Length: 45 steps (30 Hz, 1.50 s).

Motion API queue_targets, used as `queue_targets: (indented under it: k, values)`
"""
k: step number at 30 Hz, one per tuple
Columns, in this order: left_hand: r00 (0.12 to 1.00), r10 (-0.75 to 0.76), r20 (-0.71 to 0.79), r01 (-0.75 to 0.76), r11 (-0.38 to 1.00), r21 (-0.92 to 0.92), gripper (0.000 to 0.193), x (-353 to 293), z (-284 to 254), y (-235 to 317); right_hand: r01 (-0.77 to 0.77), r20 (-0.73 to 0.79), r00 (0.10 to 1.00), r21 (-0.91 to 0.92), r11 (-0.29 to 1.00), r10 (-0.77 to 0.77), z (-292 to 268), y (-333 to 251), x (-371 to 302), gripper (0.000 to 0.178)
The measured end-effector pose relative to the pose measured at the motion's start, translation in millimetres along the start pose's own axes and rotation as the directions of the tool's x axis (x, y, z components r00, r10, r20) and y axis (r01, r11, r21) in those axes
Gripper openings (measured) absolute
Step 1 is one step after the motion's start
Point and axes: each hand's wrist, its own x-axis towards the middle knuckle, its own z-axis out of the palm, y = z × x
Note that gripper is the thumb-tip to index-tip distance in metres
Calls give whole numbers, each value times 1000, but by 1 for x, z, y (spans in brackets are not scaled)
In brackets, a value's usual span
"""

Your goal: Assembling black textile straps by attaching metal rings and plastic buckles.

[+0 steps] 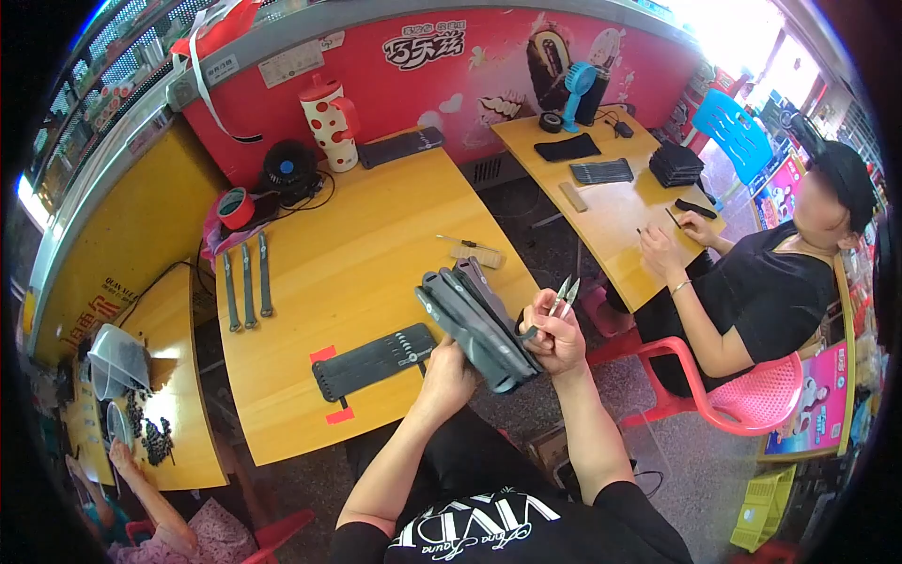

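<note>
The left grip is closed round the lower left side of a bundle of dark grey pieces, which is held up in the air by the near edge of the wooden counter, toward its near right corner. The right grip is wrapped round small metal scissors, blades pointing up, with its fingers close against the bundle's right side; whether they pinch it too, I cannot tell. Left of the left grip, a dark slotted panel lies flat along the counter's near edge, a piece of red tape beside it. Beyond the bundle, near the right edge, a thin tool lies just beside a tan block. Three dark straps lie side by side along the left edge. A black fan stands in the far left corner, a spotted flask upright at the far edge, and a dark flat piece lies in the far right corner. Across the gap to the right, a co-worker sits at another table.
</note>
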Motion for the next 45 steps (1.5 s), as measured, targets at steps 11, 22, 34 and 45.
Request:
queue_targets:
  k: [11, 22, 34, 45]
  values:
    - [901, -431, -47, 290, 680, -673, 50, 4, 1, 3, -9, 133, 990, 313, 950, -34, 3, 1, -2, 13]
    - [871, -489, -55, 244, 526, -815, 34, 12, -4, 27, 122, -78, 992, 346, 930, -101, -27, 9, -9, 12]
    - [861, -505, -65, 298, 604, -739, 18, 24, -7, 34, 256, -52, 967, 134, 957, -251, 2, -27, -8, 12]
    - [924, -332, 191, 302, 325, -896, 32, 23, -45, 56, 55, -193, 981, 253, 966, -6, 0, 1, -8, 11]
